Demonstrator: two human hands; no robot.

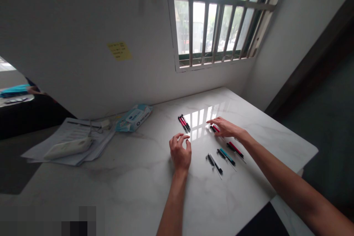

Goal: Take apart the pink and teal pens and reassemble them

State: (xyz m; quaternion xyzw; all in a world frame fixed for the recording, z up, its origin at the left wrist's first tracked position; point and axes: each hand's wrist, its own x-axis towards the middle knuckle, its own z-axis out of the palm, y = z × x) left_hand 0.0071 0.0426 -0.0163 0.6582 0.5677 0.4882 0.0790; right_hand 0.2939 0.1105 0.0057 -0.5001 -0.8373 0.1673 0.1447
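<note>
Left hand (180, 151), fingers loosely curled with space before the thumb, is near the red pens (184, 121) on the table (132, 177). Right hand (225, 128) is at another red pen (216, 128); whether it grips cannot be told. Blue pen (227, 155) pieces lie nearby.

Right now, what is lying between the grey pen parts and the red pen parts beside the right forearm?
In the head view, teal and black pen parts lie between the grey pen parts and the red pen parts.

Papers (74, 131) on table (132, 180), left — pens (228, 156) right.
</note>
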